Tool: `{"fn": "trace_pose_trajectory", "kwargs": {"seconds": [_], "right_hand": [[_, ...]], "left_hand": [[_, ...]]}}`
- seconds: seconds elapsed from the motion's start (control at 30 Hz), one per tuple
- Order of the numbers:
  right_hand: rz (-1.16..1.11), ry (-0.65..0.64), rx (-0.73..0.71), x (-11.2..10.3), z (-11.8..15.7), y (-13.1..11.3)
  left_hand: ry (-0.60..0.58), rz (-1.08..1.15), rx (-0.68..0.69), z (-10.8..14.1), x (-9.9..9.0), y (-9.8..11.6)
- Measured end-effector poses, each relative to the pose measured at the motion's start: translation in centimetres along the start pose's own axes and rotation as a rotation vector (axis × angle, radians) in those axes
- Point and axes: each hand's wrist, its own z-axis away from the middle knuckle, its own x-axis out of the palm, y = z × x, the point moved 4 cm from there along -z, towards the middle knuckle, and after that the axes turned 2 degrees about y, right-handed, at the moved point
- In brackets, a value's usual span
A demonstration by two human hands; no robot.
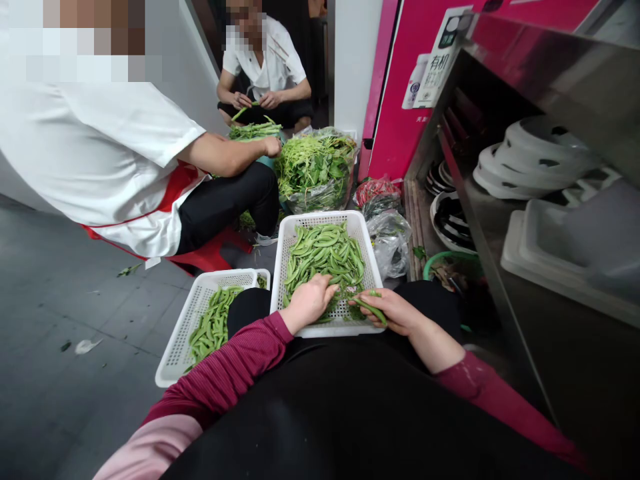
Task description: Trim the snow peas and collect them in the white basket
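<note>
Head view: my right hand (400,310) is lower centre-right of the frame, thumb and fingers clamped on a green pod (373,311), over the near right corner of a white perforated basket (281,267). My left hand (311,301) is at the basket's near left part, palm down, fingertips at the heap of green pods (325,250); can't tell if they're closed on one. Basket is centre frame between my black-clad knees, heap mostly at its far side, perforated bottom showing near my hands. Second white basket (173,357), lower left, also has pods (213,323), on the grey floor (100,280), partly behind my left sleeve (250,353). Upper centre: leafy greens (315,163) in clear plastic; just below right, a bag with something red (377,191) and a crumpled clear bag (393,243). Co-worker in white shirt (110,147) sits on a red stool (215,253), left of frame; a second person (280,53), top centre, holds a green stalk (242,112) in both hands. Right edge: metal shelf (493,267) with stacked pale containers (543,160).
</note>
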Motion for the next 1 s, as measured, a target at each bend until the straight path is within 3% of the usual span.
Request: {"fn": "trace_pose_trajectory", "kwargs": {"seconds": [0.1,0.2,0.27,0.37,0.43,0.47,0.53,0.6,0.77,0.87,1.0], "right_hand": [[-0.011,-0.006,0.011,0.4,0.1,0.0],[0.136,0.042,-0.013,0.3,0.2,-0.2],[0.391,0.045,-0.058,0.4,0.3,-0.6],[0.815,-0.066,-0.211,1.5,0.7,-2.1],[0.958,-0.076,-0.372,2.5,1.2,-3.5],[0.982,-0.043,-0.446,2.8,1.5,-4.1],[0.963,0.067,-0.550,3.1,1.8,-5.0],[0.891,0.174,-0.580,2.9,1.8,-5.1],[0.850,0.434,-0.653,2.5,1.6,-3.6],[0.816,0.642,-0.754,2.0,1.9,-4.0],[0.260,0.972,-0.929,-2.4,3.4,-6.7]], "left_hand": [[0.005,-0.116,0.253,0.5,-0.1,2.9],[-0.139,-0.143,0.383,0.3,0.0,4.1],[-0.269,-0.081,0.413,-0.1,-0.5,4.3],[-0.532,0.205,0.370,-0.5,-1.8,4.3],[-0.668,0.559,0.235,-0.7,-2.3,4.3],[-0.681,0.762,0.150,-0.8,-2.4,4.4],[-0.584,1.121,-0.010,-1.0,-2.0,4.5],[-0.417,1.334,-0.128,-1.1,-1.1,4.6],[-0.123,1.423,-0.325,-1.3,0.8,5.1],[-0.136,1.296,-0.241,-1.7,1.6,4.7],[-0.338,0.643,-0.044,-1.3,4.6,3.0]]}}
